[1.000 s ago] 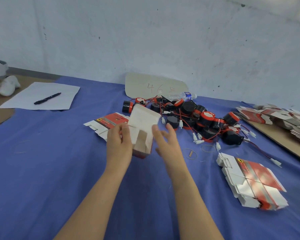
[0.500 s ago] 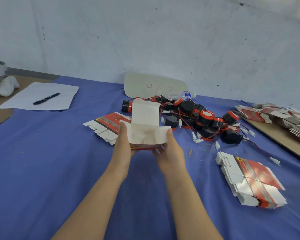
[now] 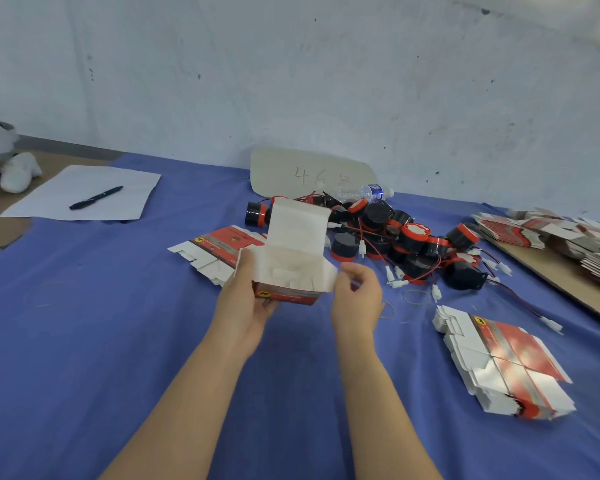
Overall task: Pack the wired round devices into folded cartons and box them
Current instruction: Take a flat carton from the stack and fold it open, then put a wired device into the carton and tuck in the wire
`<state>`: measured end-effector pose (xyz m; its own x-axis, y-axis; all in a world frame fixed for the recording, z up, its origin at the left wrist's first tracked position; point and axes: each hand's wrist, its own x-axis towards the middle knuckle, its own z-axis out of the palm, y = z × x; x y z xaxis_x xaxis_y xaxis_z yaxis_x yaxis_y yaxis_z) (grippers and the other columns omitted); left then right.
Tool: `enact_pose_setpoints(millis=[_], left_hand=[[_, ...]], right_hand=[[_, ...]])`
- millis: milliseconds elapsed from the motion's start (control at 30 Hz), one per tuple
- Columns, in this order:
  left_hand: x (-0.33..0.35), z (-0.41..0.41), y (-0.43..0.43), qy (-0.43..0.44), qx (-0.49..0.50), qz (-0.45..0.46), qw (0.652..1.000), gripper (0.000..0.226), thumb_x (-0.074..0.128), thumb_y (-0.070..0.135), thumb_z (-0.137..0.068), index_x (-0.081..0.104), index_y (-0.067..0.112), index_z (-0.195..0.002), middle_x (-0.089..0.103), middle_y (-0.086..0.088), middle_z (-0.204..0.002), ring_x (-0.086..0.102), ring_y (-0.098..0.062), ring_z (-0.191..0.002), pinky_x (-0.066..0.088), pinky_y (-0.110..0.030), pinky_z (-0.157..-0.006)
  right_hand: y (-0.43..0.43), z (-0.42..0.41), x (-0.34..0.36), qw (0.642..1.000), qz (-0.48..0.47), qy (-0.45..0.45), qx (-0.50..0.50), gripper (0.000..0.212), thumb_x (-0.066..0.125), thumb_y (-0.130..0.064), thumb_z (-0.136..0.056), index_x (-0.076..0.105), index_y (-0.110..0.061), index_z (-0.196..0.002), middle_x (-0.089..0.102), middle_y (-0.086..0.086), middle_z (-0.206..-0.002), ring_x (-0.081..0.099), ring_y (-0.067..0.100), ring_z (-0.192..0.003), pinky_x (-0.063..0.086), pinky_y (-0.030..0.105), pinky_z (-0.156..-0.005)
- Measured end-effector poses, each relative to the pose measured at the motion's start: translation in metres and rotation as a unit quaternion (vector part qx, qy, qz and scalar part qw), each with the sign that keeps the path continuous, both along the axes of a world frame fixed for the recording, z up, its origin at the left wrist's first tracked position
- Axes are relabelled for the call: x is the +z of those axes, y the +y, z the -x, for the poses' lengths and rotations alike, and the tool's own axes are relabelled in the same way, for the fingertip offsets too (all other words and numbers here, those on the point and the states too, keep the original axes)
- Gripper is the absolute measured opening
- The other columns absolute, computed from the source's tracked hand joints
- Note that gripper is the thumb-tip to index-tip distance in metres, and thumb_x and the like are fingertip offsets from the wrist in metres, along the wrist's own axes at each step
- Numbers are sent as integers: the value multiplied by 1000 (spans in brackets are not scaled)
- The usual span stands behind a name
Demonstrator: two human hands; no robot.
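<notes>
An erected red-and-white carton (image 3: 293,268) stands open at the top, its lid flap raised. My left hand (image 3: 246,299) grips its left side and bottom. My right hand (image 3: 357,296) hovers just right of the carton's right side flap with fingers loosely curled, holding nothing. Behind the carton lies a pile of black-and-red round devices (image 3: 395,240) with red wires and white plugs. Flat cartons lie behind my left hand (image 3: 219,244), and a stack of flat cartons (image 3: 503,362) sits at the right.
Blue cloth (image 3: 101,323) covers the table. A paper sheet with a pen (image 3: 96,197) lies far left. A cardboard sign (image 3: 309,171) and a water bottle (image 3: 364,194) sit by the wall. More flat cartons (image 3: 551,233) lie on a board at right. Rubber bands (image 3: 416,297) lie near the pile.
My right hand has come off the carton and shifted slightly right. The carton now sits upright in my left hand alone, turned from its earlier tilt with the lid flap up.
</notes>
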<state>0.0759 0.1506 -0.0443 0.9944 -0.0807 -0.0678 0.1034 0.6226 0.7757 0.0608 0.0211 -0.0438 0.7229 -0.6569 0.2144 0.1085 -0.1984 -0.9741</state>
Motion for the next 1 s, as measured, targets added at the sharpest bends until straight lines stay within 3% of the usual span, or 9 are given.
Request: enact_pose_setpoints(millis=[100, 167, 267, 433, 533, 733, 833, 933, 1000], left_hand=[[-3, -1, -3, 35, 18, -43, 998, 41, 36, 41, -102, 56, 18, -129, 69, -5, -116, 68, -21, -99, 57, -34, -75], [-4, 1, -8, 57, 8, -47, 997, 41, 34, 39, -103, 58, 13, -124, 72, -5, -104, 69, -19, -90, 56, -34, -74], [-7, 3, -13, 85, -30, -109, 990, 32, 34, 35, -103, 59, 17, -111, 70, 1, -93, 66, -14, -87, 52, -30, -76], [-9, 1, -5, -25, 34, -433, 900, 27, 38, 26, -99, 61, 11, -103, 67, -8, -104, 60, -21, -93, 47, -30, -69], [-9, 2, -3, -45, 33, -463, 885, 23, 40, 22, -96, 59, 9, -91, 67, -13, -92, 62, -30, -88, 52, -41, -77], [-15, -1, -6, -62, 53, -483, 872, 10, 48, 22, -94, 54, 15, -89, 58, 2, -81, 51, -10, -70, 38, -24, -55], [-16, 0, -8, -59, 68, -451, 888, 7, 49, 17, -92, 51, 21, -86, 59, 1, -86, 53, -17, -77, 39, -28, -59], [-8, 0, -8, -51, 107, -394, 912, 15, 51, 16, -91, 53, 23, -105, 57, 3, -109, 50, -16, -97, 38, -27, -74], [6, -5, -8, -53, 152, -384, 909, 30, 54, 20, -91, 51, 19, -121, 53, 1, -123, 49, -17, -111, 42, -31, -90]], right_hand=[[5, 9, 9, 982, 147, -117, -17, 24, 45, -5, -94, 63, -20, -97, 62, -8, -96, 55, 7, -83, 38, 8, -66], [16, 14, 13, 958, 269, -33, 90, 23, 45, -11, -93, 66, -19, -93, 65, -7, -88, 56, 12, -79, 40, 19, -66], [25, 18, 14, 845, 455, 152, 236, 40, 38, -29, -98, 52, -17, -62, 54, -3, -64, 50, 19, -66, 36, 30, -57], [17, 21, 20, 766, 515, 246, 296, 35, 47, -41, -90, 48, -21, -62, 48, -7, -61, 45, 16, -68, 28, 26, -62], [22, 20, 23, 724, 584, 244, 275, 24, 59, -39, -86, 49, -20, -75, 45, -5, -67, 44, 17, -68, 32, 28, -60], [36, 7, 31, 662, 646, 276, 261, 8, 55, -26, -89, 55, -18, -90, 64, 3, -95, 51, 21, -77, 46, 30, -72], [27, 10, 35, 696, 565, 288, 336, 12, 57, -24, -88, 56, -12, -85, 63, 8, -90, 52, 22, -80, 43, 31, -73], [7, 15, 43, 838, 351, 183, 375, 15, 55, -13, -88, 68, -8, -91, 68, 8, -91, 58, 14, -81, 46, 32, -77], [-12, 8, 48, 936, 217, 62, 269, 30, 45, 0, -88, 70, -14, -98, 69, -3, -95, 63, 11, -84, 53, 34, -82]])
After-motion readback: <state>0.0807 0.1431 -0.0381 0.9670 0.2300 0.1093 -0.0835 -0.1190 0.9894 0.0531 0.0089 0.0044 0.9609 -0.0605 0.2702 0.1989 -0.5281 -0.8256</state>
